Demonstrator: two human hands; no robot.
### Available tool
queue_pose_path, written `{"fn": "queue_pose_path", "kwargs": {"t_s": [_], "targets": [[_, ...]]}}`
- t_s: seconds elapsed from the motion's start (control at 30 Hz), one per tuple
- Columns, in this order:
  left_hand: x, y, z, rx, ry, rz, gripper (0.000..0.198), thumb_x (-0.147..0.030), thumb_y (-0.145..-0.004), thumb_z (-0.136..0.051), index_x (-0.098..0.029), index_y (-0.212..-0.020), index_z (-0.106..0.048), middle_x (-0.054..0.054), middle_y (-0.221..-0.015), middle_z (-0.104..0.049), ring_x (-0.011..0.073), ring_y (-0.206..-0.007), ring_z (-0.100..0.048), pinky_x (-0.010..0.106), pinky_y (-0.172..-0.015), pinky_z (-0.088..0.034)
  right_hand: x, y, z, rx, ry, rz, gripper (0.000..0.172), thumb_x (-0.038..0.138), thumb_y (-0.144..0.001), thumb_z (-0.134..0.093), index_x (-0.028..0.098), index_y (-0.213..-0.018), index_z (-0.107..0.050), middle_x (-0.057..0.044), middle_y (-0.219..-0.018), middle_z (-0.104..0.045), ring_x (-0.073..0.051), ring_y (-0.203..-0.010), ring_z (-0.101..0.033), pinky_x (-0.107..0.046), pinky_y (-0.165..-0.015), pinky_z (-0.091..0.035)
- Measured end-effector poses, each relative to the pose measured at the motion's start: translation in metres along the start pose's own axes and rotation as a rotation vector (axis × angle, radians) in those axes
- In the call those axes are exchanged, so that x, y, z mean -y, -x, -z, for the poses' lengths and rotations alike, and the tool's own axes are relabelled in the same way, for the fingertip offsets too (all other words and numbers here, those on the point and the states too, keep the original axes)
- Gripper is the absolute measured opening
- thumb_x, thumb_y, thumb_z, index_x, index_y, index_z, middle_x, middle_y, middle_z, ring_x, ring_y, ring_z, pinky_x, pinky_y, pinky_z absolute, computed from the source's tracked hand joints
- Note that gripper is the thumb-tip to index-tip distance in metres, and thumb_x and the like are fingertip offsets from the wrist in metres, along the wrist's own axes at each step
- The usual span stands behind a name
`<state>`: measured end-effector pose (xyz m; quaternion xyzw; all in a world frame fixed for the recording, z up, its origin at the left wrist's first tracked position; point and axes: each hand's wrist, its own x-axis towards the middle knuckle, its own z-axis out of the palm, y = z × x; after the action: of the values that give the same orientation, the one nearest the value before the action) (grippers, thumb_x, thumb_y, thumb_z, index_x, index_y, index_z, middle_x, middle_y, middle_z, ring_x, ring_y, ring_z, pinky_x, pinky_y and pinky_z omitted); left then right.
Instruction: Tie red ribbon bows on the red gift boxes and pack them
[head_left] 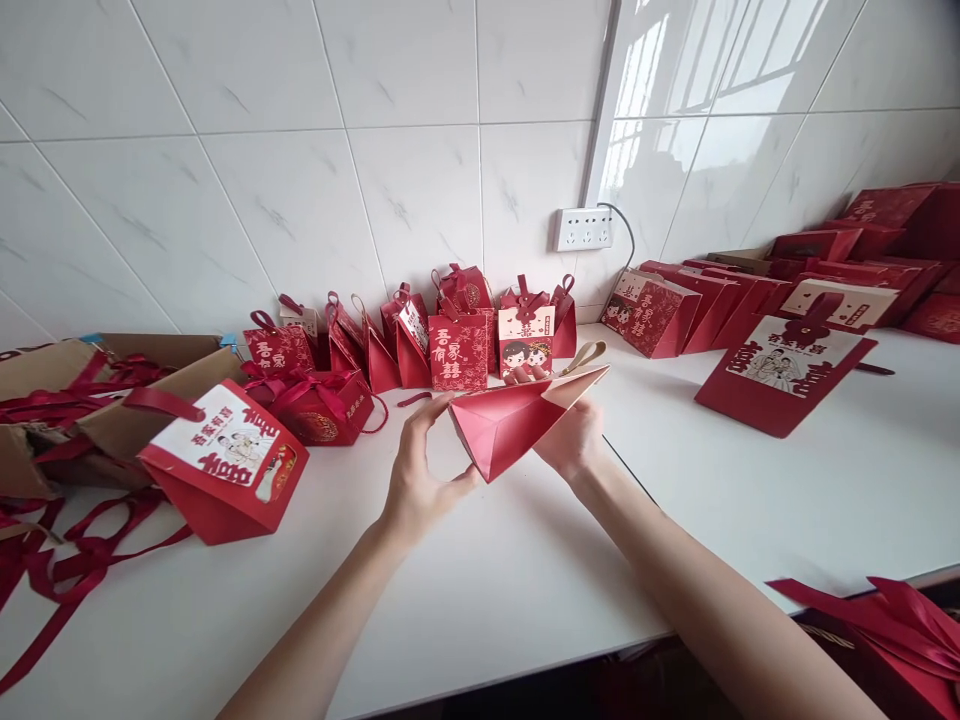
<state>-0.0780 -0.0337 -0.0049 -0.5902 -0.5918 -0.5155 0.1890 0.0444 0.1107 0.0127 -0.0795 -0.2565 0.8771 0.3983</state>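
Between my two hands, above the white table, is a red paper gift box, tilted with its pinkish triangular side toward me. A beige ribbon loop sticks out at its upper right. My left hand grips the box's left corner, thumb below and fingers above. My right hand holds it from beneath at the right, with fingertips showing over the far edge. Just behind stand a red box with a cartoon couple and a red box with gold lettering.
At left are a cardboard carton of red ribbons, a red gift box with white label and a bow-tied box. Another labelled box and rows of red boxes stand at right. A power strip hangs on the tiled wall.
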Motion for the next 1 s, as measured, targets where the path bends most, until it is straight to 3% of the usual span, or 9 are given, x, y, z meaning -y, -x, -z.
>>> {"fn": "queue_pose_path", "kwargs": {"t_s": [0.2, 0.33, 0.4, 0.47, 0.6, 0.77, 0.87, 1.0], "targets": [[-0.001, 0.001, 0.001, 0.003, 0.069, 0.029, 0.072, -0.017, -0.070, -0.070, -0.026, -0.133, -0.037, 0.012, -0.132, -0.054, 0.0271, -0.119, -0.055, 0.040, -0.094, -0.049, 0.001, 0.002, -0.001, 0.061, -0.003, -0.030, 0.027, 0.026, -0.067, -0.052, 0.023, -0.090, -0.065, -0.002, -0.105, -0.072, -0.025, -0.105, -0.063, -0.042, -0.089, -0.053], [-0.002, -0.001, 0.000, -0.009, 0.196, 0.169, 0.071, -0.020, -0.067, -0.071, -0.025, -0.130, -0.039, 0.012, -0.129, -0.053, 0.0267, -0.120, -0.052, 0.040, -0.097, -0.046, 0.003, 0.000, 0.000, 0.066, 0.053, -0.045, 0.022, 0.035, -0.076, -0.055, 0.023, -0.091, -0.066, -0.001, -0.099, -0.072, -0.022, -0.096, -0.065, -0.035, -0.079, -0.054], [-0.001, -0.004, -0.001, -0.021, 0.319, 0.306, 0.079, -0.024, -0.061, -0.075, -0.024, -0.131, -0.036, 0.011, -0.123, -0.055, 0.0261, -0.115, -0.055, 0.040, -0.097, -0.045, 0.001, 0.000, 0.000, 0.039, 0.142, -0.057, 0.026, 0.042, -0.080, -0.057, 0.024, -0.097, -0.066, 0.000, -0.097, -0.072, -0.019, -0.090, -0.065, -0.030, -0.073, -0.054], [0.001, -0.009, -0.002, -0.035, 0.480, 0.534, 0.085, -0.032, -0.059, -0.076, -0.024, -0.132, -0.033, 0.009, -0.113, -0.060, 0.0238, -0.103, -0.061, 0.039, -0.092, -0.048, -0.003, 0.001, -0.002, 0.008, 0.251, -0.048, 0.027, 0.042, -0.080, -0.060, 0.026, -0.101, -0.064, 0.002, -0.093, -0.072, -0.018, -0.084, -0.066, -0.027, -0.068, -0.053], [0.005, -0.019, 0.002, -0.034, 0.782, 1.017, 0.058, -0.050, -0.071, -0.061, -0.024, -0.120, -0.045, 0.005, -0.100, -0.065, 0.0197, -0.084, -0.066, 0.032, -0.072, -0.053, -0.014, 0.009, -0.006, 0.061, 0.384, -0.016, 0.030, 0.041, -0.078, -0.064, 0.025, -0.103, -0.061, 0.000, -0.096, -0.072, -0.020, -0.082, -0.067, -0.030, -0.065, -0.055], [0.002, -0.026, 0.008, 0.034, 0.918, 1.353, 0.047, -0.058, -0.070, -0.062, -0.023, -0.101, -0.058, 0.005, -0.090, -0.066, 0.0176, -0.068, -0.064, 0.030, -0.062, -0.053, -0.018, 0.014, -0.007, 0.179, 0.494, -0.041, 0.037, 0.048, -0.077, -0.065, 0.021, -0.102, -0.064, -0.005, -0.097, -0.072, -0.022, -0.085, -0.067, -0.032, -0.065, -0.057], [0.001, -0.026, 0.006, 0.032, 0.906, 1.368, 0.048, -0.060, -0.068, -0.064, -0.023, -0.097, -0.059, 0.004, -0.084, -0.065, 0.0163, -0.063, -0.063, 0.030, -0.061, -0.052, -0.017, 0.010, -0.003, 0.120, 0.507, -0.047, 0.035, 0.048, -0.077, -0.066, 0.020, -0.098, -0.066, -0.005, -0.089, -0.072, -0.020, -0.080, -0.068, -0.031, -0.065, -0.059], [0.002, -0.023, 0.005, -0.090, 0.951, 1.093, 0.045, -0.050, -0.063, -0.075, -0.022, -0.091, -0.055, -0.003, -0.075, -0.061, 0.0113, -0.061, -0.060, 0.026, -0.064, -0.051, -0.018, 0.001, 0.006, -0.095, 0.410, -0.108, 0.018, 0.033, -0.078, -0.064, 0.018, -0.089, -0.066, -0.002, -0.079, -0.071, -0.015, -0.065, -0.066, -0.026, -0.058, -0.060]]}}
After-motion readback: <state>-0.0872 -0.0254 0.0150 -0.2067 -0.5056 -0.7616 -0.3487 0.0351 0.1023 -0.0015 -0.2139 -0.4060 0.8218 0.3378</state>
